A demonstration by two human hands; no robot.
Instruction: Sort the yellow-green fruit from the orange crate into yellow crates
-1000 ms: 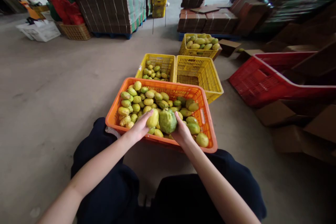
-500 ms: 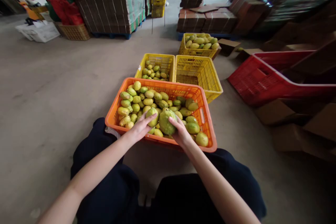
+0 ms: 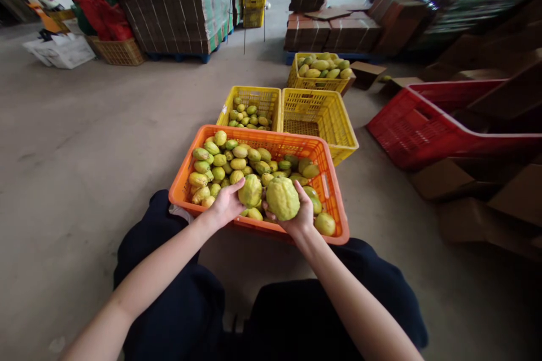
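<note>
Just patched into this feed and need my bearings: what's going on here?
A person's left hand holds a smaller yellow-green fruit, and the right hand holds a larger, bumpy one. Both are held over an orange crate with many more fruits in it. Just beyond stand two yellow crates, one partly filled with fruit, the other empty.
</note>
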